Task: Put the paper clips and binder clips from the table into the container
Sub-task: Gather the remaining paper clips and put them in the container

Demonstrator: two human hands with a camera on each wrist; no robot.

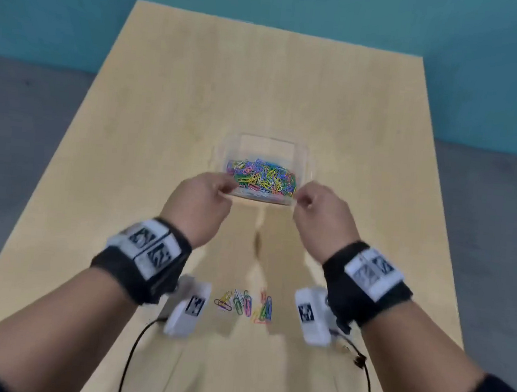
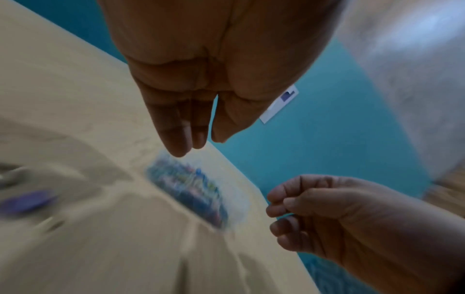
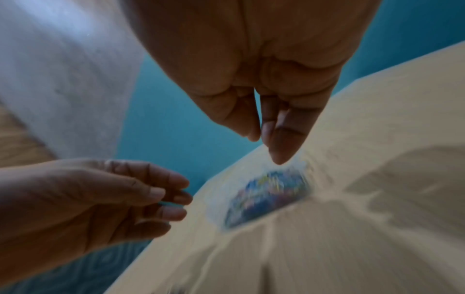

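Note:
A clear plastic container [image 1: 305, 156] stands mid-table, holding a heap of coloured paper clips [image 1: 262, 177]. My left hand [image 1: 224, 189] hovers over its near-left corner and my right hand [image 1: 302, 200] over its near-right corner. In the left wrist view the left hand [image 2: 210, 143] has straight, relaxed fingers with a small bare gap to the thumb. In the right wrist view the right hand [image 3: 261, 139] has its thumb tip against its fingertips, and blur hides whether anything is pinched. Several loose paper clips [image 1: 245, 303] lie near the front edge, between my wrists. No binder clip is visible.
The wooden table [image 1: 197, 95] is bare beyond and beside the container. Grey floor lies on both sides and a teal wall behind. Black cables [image 1: 131, 360] hang from the wrist cameras over the table's front part.

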